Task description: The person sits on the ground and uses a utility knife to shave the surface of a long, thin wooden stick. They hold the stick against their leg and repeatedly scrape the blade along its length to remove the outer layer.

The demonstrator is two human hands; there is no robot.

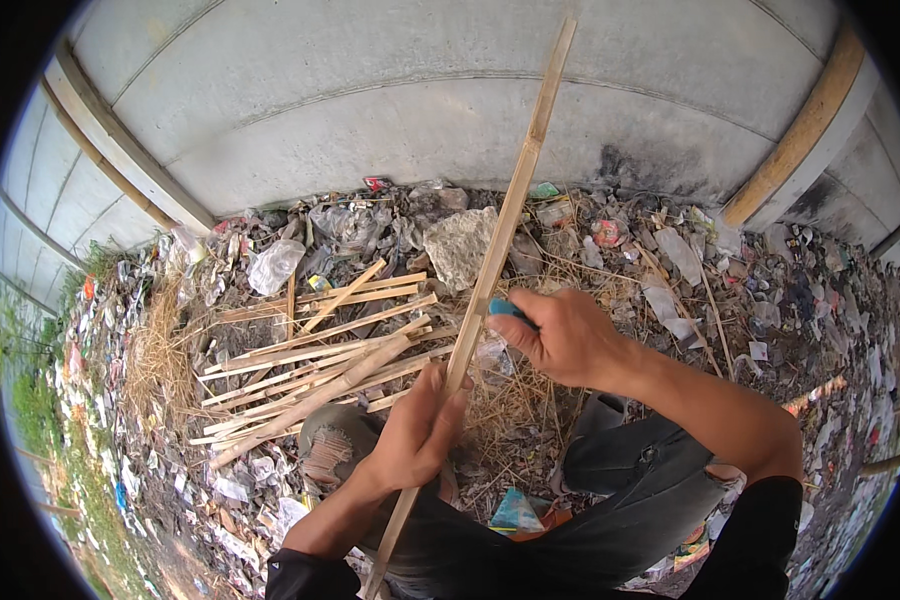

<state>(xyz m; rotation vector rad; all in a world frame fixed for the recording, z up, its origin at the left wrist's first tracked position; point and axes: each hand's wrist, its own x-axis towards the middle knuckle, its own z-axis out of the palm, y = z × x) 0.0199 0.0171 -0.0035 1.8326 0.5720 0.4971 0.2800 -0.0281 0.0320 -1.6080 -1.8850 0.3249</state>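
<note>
A long split bamboo strip [515, 190] slants up from between my knees to in front of the wall. Low on the strip, my left hand [422, 425] is closed around it. My right hand [568, 337] is closed on a small teal object [507, 308], held up against the strip's right edge; most of that object is hidden in the fingers, so its kind does not show. To the left on the ground lies a loose pile of cut bamboo strips [315, 375], roughly side by side.
A grey concrete panel wall [370, 110] stands behind, with a bamboo pole [805, 125] against it at right. A rough stone [458, 247] sits at its foot. Litter [820, 300] and dry straw [160, 345] cover the ground. My bent legs [620, 470] are below.
</note>
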